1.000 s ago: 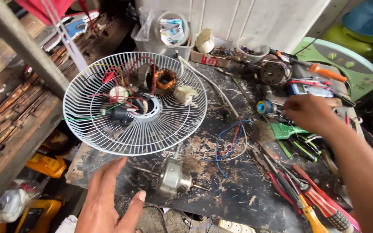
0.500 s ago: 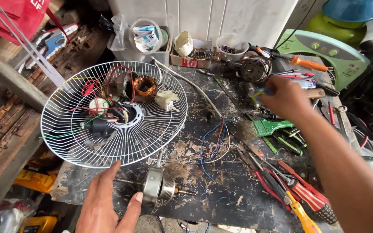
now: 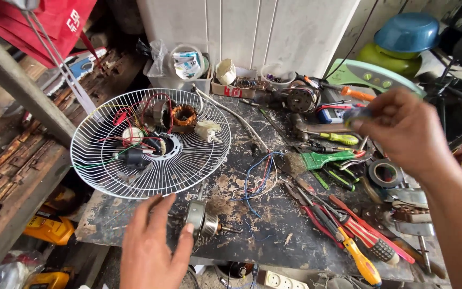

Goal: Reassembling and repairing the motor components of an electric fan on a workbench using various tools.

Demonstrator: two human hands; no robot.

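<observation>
On the scarred workbench (image 3: 274,235), the white fan guard (image 3: 151,142) overhangs the edge and could tip. The left hand (image 3: 153,246), fingers spread, steadies the rotor (image 3: 201,219); it could roll. The right hand (image 3: 407,131) pinches a small blue object (image 3: 358,113), easily dropped.

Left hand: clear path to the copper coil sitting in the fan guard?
Probably yes. The left hand rests at the near table edge by the small motor; the copper coil lies uncovered in the open fan guard, with only loose wires beside it.

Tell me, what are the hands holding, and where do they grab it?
The right hand pinches a small dark thing at its fingertips; what kind cannot be told. The left hand holds nothing: one finger touches the rim of the small metal motor.
</observation>
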